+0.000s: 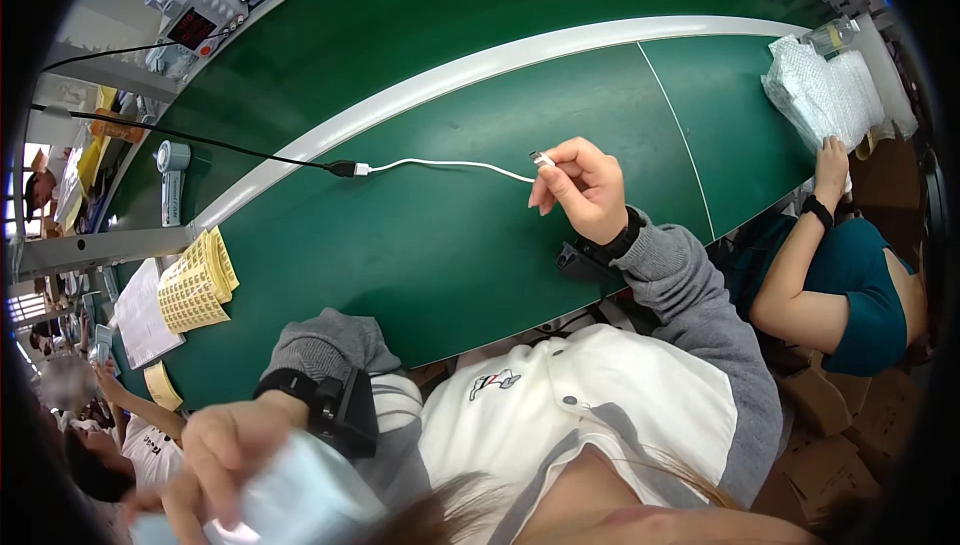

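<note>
Over the green table, my right hand (588, 193) is closed in a pinch on the small plug end of a white charging cable (440, 162). From there the cable runs left across the tabletop to a black connector (343, 169), which joins it to a black cable (230, 145). My left hand (222, 445) is raised at the lower left, off the table, with its fingers bent around a pale blue object (310, 493). Motion blur and the frame's edge hide what kind of object it is. Both wrists wear dark straps with black devices.
Yellow sticker sheets (200, 290) and white paper (146, 315) lie at the table's left end. Beyond them stands a pale blue handheld fan (172, 182). A device with a red display (192, 29) sits far left. At right, a co-worker's hand (831, 165) touches bubble wrap (815, 90).
</note>
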{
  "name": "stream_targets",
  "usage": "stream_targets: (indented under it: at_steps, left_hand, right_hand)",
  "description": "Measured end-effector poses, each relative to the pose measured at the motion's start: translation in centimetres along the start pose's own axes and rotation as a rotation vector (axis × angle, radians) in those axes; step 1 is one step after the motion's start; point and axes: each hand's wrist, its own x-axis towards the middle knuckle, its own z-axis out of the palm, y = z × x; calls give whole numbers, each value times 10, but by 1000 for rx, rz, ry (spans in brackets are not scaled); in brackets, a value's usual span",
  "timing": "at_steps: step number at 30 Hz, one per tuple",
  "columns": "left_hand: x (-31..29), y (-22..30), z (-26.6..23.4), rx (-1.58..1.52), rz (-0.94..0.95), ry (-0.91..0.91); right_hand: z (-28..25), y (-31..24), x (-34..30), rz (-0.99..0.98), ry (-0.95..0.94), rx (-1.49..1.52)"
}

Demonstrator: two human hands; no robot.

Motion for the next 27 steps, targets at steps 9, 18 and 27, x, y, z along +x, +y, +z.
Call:
stream_targets:
  at_steps: [9, 18, 27]
  left_hand:
    - [-21, 29, 5, 19, 80, -51]
    - [-22, -41, -31, 1569, 22, 461]
    - [26, -240, -115, 1159, -689, 124]
  right_hand:
    - [2, 2, -2, 1, -21, 10]
    - [13, 4, -19, -64, -129, -30]
    - [4, -2, -1, -74, -676, -50]
